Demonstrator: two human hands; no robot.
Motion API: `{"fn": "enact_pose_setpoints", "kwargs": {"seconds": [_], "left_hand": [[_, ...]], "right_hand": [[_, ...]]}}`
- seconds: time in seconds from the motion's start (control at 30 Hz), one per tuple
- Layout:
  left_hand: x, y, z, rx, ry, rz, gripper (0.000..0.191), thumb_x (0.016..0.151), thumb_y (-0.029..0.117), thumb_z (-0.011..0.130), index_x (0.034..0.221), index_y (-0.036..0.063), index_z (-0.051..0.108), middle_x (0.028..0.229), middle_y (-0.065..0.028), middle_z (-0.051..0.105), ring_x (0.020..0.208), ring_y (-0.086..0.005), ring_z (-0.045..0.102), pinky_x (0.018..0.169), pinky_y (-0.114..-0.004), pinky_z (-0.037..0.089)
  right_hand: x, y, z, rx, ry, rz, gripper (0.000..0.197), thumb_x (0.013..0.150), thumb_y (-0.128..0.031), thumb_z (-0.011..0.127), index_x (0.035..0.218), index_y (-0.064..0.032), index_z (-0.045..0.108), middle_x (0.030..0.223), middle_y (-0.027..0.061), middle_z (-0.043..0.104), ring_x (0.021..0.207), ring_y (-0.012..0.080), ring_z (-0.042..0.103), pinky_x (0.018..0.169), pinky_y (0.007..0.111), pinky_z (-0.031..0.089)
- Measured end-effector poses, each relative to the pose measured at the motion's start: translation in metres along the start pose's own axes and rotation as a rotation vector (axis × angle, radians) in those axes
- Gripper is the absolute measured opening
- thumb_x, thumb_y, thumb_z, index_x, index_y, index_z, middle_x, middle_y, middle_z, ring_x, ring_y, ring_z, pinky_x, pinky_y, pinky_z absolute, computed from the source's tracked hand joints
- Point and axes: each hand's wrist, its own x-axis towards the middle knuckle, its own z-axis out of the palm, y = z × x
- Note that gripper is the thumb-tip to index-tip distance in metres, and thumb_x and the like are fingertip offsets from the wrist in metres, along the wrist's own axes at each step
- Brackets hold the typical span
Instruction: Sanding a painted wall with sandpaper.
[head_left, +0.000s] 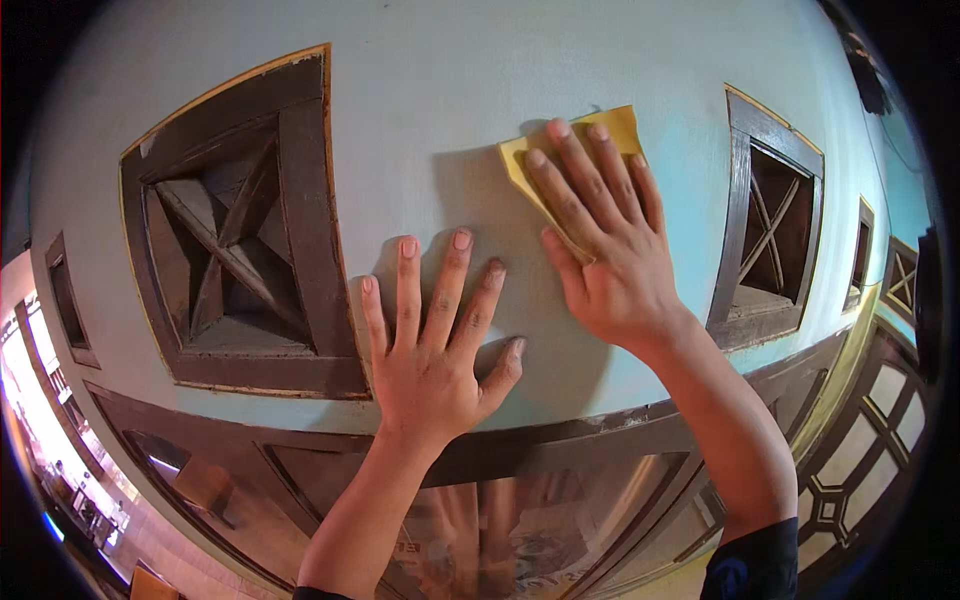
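Observation:
My right hand (619, 240) lies over a yellow sheet of sandpaper (619, 124), pressing it flat on the pale blue-green painted wall (450, 97). Its fingers are spread across the sheet, and the thumb rests by the sheet's lower edge. Lower and to the left, my left hand (435, 337) is spread with its fingers apart, the palm towards the wall and nothing held. It sits just right of a dark brown wooden vent frame (307, 225) with crossed slats.
Another vent frame with crossed slats (739, 225) is set in the wall at right. Below the hands runs a dark wooden window frame (517, 457) with glass panes. A panelled door (862, 442) stands at far right, and a bright opening (37, 375) at far left.

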Motion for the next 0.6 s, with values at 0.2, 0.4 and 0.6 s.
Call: {"fn": "enact_pose_setpoints", "kwargs": {"seconds": [0.2,0.4,0.6], "left_hand": [[-0.002,0.004,0.007,-0.021,0.034,0.000,0.062,0.093,0.050,0.059,0.149,0.0232,0.060,0.169,-0.0039,0.039,0.156,-0.0394,0.032,0.127,-0.063,0.010],[-0.004,0.002,0.004,-0.017,0.002,0.001,0.064,0.092,0.049,0.061,0.148,0.0193,0.060,0.168,-0.0068,0.040,0.157,-0.0414,0.029,0.127,-0.064,0.010],[-0.004,0.003,0.004,-0.041,0.016,0.026,0.063,0.094,0.049,0.060,0.147,0.0152,0.061,0.167,-0.0098,0.042,0.157,-0.0433,0.029,0.126,-0.064,0.011]], "right_hand": [[0.035,0.074,-0.008,-0.082,0.194,0.108,0.053,0.108,-0.029,0.052,0.160,-0.0262,0.046,0.170,0.0064,0.036,0.158,0.0340,0.029,0.127,0.051,0.022],[0.021,0.010,0.005,-0.018,0.100,0.089,0.056,0.105,-0.034,0.055,0.160,-0.0234,0.046,0.171,0.0067,0.034,0.157,0.0357,0.030,0.127,0.055,0.020],[0.028,0.025,-0.007,-0.054,0.029,-0.036,0.064,0.103,-0.045,0.059,0.161,-0.0228,0.044,0.171,0.0094,0.033,0.158,0.0370,0.027,0.127,0.055,0.019]]}}
